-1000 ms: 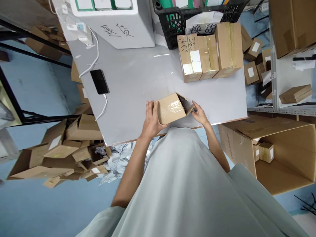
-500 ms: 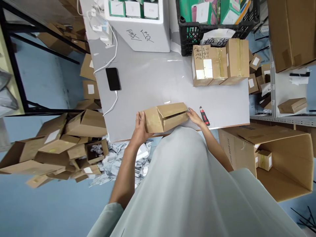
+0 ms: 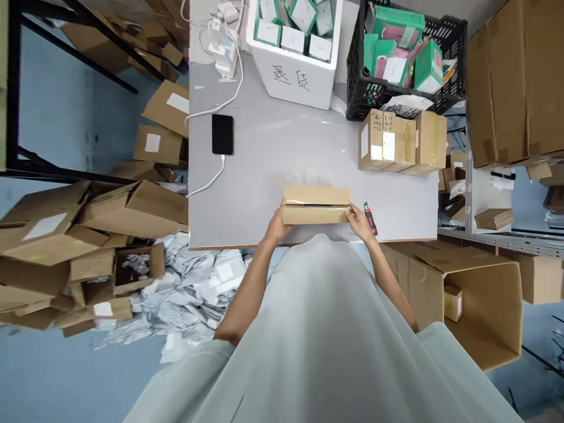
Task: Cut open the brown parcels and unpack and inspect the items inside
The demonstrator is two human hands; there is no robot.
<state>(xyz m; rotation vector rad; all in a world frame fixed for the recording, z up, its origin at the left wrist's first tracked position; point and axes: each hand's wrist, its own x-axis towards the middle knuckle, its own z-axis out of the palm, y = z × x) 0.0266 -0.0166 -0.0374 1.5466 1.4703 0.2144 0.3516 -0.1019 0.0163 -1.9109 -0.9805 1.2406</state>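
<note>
A flat brown cardboard box (image 3: 316, 205) lies lengthwise near the front edge of the grey table (image 3: 273, 170). My left hand (image 3: 276, 225) grips its left end, fingers curled against the side. My right hand (image 3: 360, 221) holds its right end the same way. A red and black utility knife (image 3: 369, 218) lies on the table just right of my right hand.
A black phone (image 3: 222, 134) on a white cable lies at the table's left. Behind stand a white foam bin (image 3: 296, 53), a black crate (image 3: 403, 59) of green boxes and taped cartons (image 3: 403, 141). Opened boxes (image 3: 88, 235) are heaped on the floor at left; a large open carton (image 3: 476, 294) sits at right.
The box was turned and laid flat and square to the table edge, its flaps now down. My left hand shifted right with it. The view tilted up, showing more of the back.
</note>
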